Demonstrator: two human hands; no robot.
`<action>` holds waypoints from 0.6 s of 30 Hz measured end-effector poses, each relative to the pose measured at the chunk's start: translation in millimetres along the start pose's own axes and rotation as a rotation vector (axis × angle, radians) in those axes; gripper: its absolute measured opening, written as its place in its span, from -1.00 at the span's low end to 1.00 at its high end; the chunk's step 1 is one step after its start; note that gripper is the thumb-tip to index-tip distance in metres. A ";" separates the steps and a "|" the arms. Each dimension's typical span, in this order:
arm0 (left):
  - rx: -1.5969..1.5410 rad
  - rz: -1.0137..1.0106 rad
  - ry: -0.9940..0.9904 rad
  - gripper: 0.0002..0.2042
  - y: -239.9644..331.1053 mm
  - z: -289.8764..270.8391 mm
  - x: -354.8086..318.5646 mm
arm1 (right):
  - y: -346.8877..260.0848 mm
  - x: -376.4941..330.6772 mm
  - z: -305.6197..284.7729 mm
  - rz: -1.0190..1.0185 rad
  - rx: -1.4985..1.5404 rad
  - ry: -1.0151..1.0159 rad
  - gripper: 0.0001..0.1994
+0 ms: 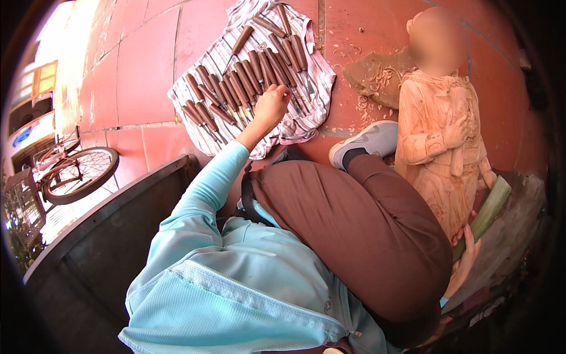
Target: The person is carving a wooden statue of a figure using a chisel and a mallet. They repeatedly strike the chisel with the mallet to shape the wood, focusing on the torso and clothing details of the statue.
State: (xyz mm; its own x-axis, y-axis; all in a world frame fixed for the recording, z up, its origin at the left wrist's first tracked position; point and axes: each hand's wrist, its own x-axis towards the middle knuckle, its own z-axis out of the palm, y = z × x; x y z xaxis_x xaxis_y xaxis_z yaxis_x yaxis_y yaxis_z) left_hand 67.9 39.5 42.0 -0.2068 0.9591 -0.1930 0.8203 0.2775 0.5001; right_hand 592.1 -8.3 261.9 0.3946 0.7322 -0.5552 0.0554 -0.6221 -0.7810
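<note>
My left hand (273,106) reaches over a set of carving chisels (239,88) with brown wooden handles, laid on a striped cloth (303,121). Its fingers are curled together among the chisels; whether a chisel is between them is hidden. At the far right, my right hand (467,252) is wrapped round a thick greenish wooden club (494,203), which tilts up and to the right. Beside that hand lies a carved wooden figure (439,147) in a long robe, one arm bent across its chest. The figure's head is blurred.
A flat brown slab (377,76) with curled wood shavings (383,78) lies between cloth and figure. More shavings dot the red tiled floor (147,53). My bent leg (348,218) and grey shoe (365,141) sit between my hands. A dark panel (112,236) and a bicycle (76,174) stand left.
</note>
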 end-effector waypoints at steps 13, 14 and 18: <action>-0.771 -0.554 -0.373 -0.83 -0.2 41.2 68.0 | -1.2 -0.1 1.6 -0.005 0.010 0.044 -0.48; -0.855 -0.566 -0.403 -0.86 -1.4 37.7 65.6 | -1.5 -0.8 3.5 -0.010 0.016 0.053 -0.48; -0.979 -0.547 -0.454 -0.89 10.7 6.8 55.7 | -13.8 -10.3 15.8 0.004 0.022 0.039 -0.48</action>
State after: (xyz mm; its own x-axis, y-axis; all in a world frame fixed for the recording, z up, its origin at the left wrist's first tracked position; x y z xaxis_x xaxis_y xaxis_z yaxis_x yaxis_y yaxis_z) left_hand 68.8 95.5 30.9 -0.0337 0.6496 -0.7595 -0.1088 0.7530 0.6489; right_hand 572.8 -2.8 273.9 0.4299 0.7180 -0.5474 0.0333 -0.6185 -0.7851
